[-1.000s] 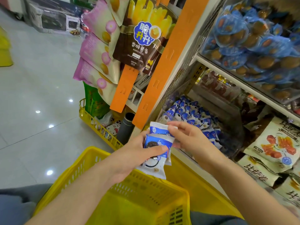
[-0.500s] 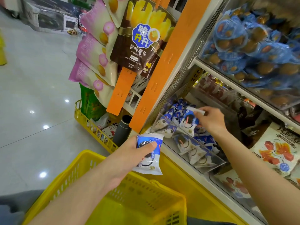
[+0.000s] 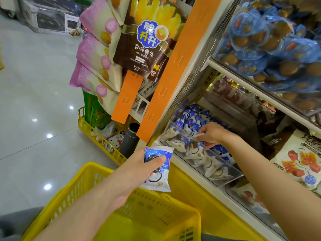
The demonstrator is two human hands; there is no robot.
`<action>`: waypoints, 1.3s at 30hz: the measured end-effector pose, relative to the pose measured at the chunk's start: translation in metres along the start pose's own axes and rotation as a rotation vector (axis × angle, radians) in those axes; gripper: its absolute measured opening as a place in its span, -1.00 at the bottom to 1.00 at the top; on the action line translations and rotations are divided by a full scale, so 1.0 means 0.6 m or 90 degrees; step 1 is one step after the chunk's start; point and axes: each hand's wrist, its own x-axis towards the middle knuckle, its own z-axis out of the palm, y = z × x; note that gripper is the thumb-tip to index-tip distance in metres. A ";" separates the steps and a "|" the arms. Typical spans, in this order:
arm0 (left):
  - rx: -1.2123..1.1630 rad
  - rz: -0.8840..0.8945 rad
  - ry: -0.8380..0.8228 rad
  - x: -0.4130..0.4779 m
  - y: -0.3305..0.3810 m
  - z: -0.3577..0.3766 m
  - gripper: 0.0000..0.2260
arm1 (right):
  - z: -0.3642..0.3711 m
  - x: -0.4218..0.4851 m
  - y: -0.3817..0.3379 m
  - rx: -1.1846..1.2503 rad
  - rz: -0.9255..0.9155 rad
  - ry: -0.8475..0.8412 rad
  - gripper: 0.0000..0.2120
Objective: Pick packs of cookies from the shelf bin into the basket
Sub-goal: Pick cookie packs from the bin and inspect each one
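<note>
one cookie pack (image 3: 156, 171) is held tight in the grip of the left hand (image 3: 137, 171), just over the far rim of the yellow basket (image 3: 99, 166). the right hand (image 3: 214, 134) is inside the clear bin (image 3: 224, 162) at the shelf's front edge, its grip pinching a second pack (image 3: 199, 135).

Glossy plastic cookie packs (image 3: 192, 129); clear plastic bin (image 3: 224, 173); perforated yellow plastic basket (image 3: 152, 213).

Clear bin wall (image 3: 199, 164) blocks the front; top open.
</note>
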 end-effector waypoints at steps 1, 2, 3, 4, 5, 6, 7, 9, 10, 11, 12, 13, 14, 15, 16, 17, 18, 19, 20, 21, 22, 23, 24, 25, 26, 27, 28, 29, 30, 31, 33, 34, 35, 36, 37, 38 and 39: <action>-0.001 0.000 0.001 -0.001 0.000 -0.001 -0.78 | -0.004 0.001 0.002 -0.005 0.013 -0.010 -0.89; 0.000 0.000 0.001 -0.002 0.001 -0.003 -0.77 | -0.007 0.001 0.006 -0.011 0.023 -0.018 -0.88; -0.001 0.000 0.002 -0.003 0.003 -0.005 -0.75 | -0.010 0.000 0.011 -0.023 0.023 -0.024 -0.87; -0.002 0.000 0.004 -0.004 0.004 -0.006 -0.75 | -0.011 -0.001 0.017 -0.038 0.008 -0.025 -0.86; -0.004 0.001 0.003 -0.006 0.006 -0.007 -0.74 | -0.012 -0.002 0.024 -0.050 -0.027 -0.018 -0.83; -0.005 0.003 0.002 -0.006 0.008 -0.007 -0.74 | -0.010 -0.003 0.031 -0.049 -0.072 -0.009 -0.79; -0.005 0.006 0.000 -0.007 0.010 -0.006 -0.74 | -0.007 -0.007 0.036 -0.038 -0.116 -0.004 -0.75; -0.007 0.005 0.000 -0.009 0.011 -0.003 -0.74 | -0.001 -0.015 0.042 -0.017 -0.164 -0.010 -0.66; -0.006 0.002 0.000 -0.009 0.011 -0.001 -0.74 | 0.001 -0.014 0.042 -0.019 -0.161 -0.022 -0.62; -0.003 -0.004 -0.002 -0.009 0.011 0.000 -0.75 | 0.003 -0.012 0.042 -0.025 -0.154 -0.034 -0.60; 0.001 -0.008 -0.001 -0.009 0.010 0.001 -0.75 | 0.006 -0.009 0.041 -0.042 -0.139 -0.041 -0.60; 0.005 -0.011 0.002 -0.008 0.008 0.001 -0.75 | 0.010 -0.006 0.039 -0.080 -0.120 -0.042 -0.55; 0.008 -0.012 0.006 -0.008 0.007 0.001 -0.75 | 0.014 -0.001 0.035 -0.123 -0.105 -0.035 -0.48; 0.009 -0.013 0.009 -0.009 0.006 0.001 -0.76 | 0.015 0.004 0.033 -0.153 -0.100 -0.030 -0.45; 0.007 -0.014 0.013 -0.009 0.006 0.000 -0.77 | 0.013 0.009 0.035 -0.169 -0.095 -0.029 -0.44; 0.004 -0.014 0.017 -0.009 0.005 -0.001 -0.78 | 0.008 0.013 0.041 -0.171 -0.080 -0.038 -0.45; 0.000 -0.015 0.021 -0.008 0.004 -0.002 -0.78 | 0.000 0.014 0.046 -0.171 -0.058 -0.056 -0.46; -0.004 -0.016 0.023 -0.008 0.004 -0.002 -0.78 | -0.007 0.013 0.054 -0.170 -0.042 -0.074 -0.48; -0.006 -0.017 0.022 -0.007 0.004 -0.001 -0.77 | -0.012 0.014 0.062 -0.166 -0.038 -0.085 -0.51; -0.007 -0.017 0.018 -0.008 0.004 0.000 -0.77 | -0.013 0.015 0.069 -0.144 -0.059 -0.078 -0.59; -0.006 -0.015 0.013 -0.008 0.004 0.003 -0.78 | -0.009 0.015 0.072 -0.102 -0.104 -0.053 -0.69; -0.003 -0.016 0.007 -0.008 0.006 0.006 -0.78 | -0.003 0.012 0.073 -0.045 -0.164 -0.023 -0.77; 0.003 -0.016 0.005 -0.008 0.006 0.008 -0.78 | 0.005 0.010 0.072 0.005 -0.227 0.003 -0.81; 0.009 -0.014 0.005 -0.008 0.006 0.010 -0.79 | 0.011 0.008 0.070 0.031 -0.282 0.020 -0.83; 0.014 -0.012 0.007 -0.007 0.004 0.010 -0.79 | 0.015 0.007 0.068 0.031 -0.315 0.026 -0.89; 0.017 -0.013 0.007 -0.007 0.003 0.009 -0.79 | 0.018 0.007 0.067 0.019 -0.326 0.021 -0.96; 0.018 -0.016 0.007 -0.007 0.002 0.008 -0.80 | 0.019 0.007 0.066 0.003 -0.324 0.010 -0.95; 0.017 -0.020 0.007 -0.007 0.001 0.008 -0.81 | 0.019 0.008 0.064 -0.015 -0.311 -0.005 -0.88; 0.016 -0.022 0.009 -0.006 -0.001 0.007 -0.82 | 0.017 0.010 0.063 -0.034 -0.295 -0.024 -0.84; 0.013 -0.024 0.011 -0.006 -0.002 0.006 -0.82 | 0.016 0.010 0.061 -0.050 -0.285 -0.044 -0.82; 0.007 -0.028 0.015 -0.006 -0.003 0.006 -0.81 | 0.012 0.006 0.057 -0.053 -0.275 -0.076 -0.80; 0.008 -0.031 0.020 -0.004 -0.003 0.007 -0.81 | 0.010 0.002 0.055 -0.035 -0.274 -0.079 -0.79; 0.010 -0.037 0.026 -0.001 -0.003 0.008 -0.80 | 0.006 -0.005 0.053 -0.007 -0.276 -0.071 -0.77; 0.006 -0.049 0.030 0.003 -0.002 0.010 -0.79 | 0.003 -0.011 0.053 0.026 -0.276 -0.055 -0.76; -0.002 -0.060 0.034 0.007 -0.001 0.012 -0.78 | 0.000 -0.018 0.051 0.058 -0.274 -0.032 -0.75; -0.010 -0.064 0.040 0.010 -0.001 0.013 -0.79 | -0.003 -0.027 0.049 0.085 -0.270 -0.002 -0.74; -0.021 -0.062 0.047 0.011 0.000 0.014 -0.82 | -0.004 -0.036 0.046 0.106 -0.262 0.038 -0.74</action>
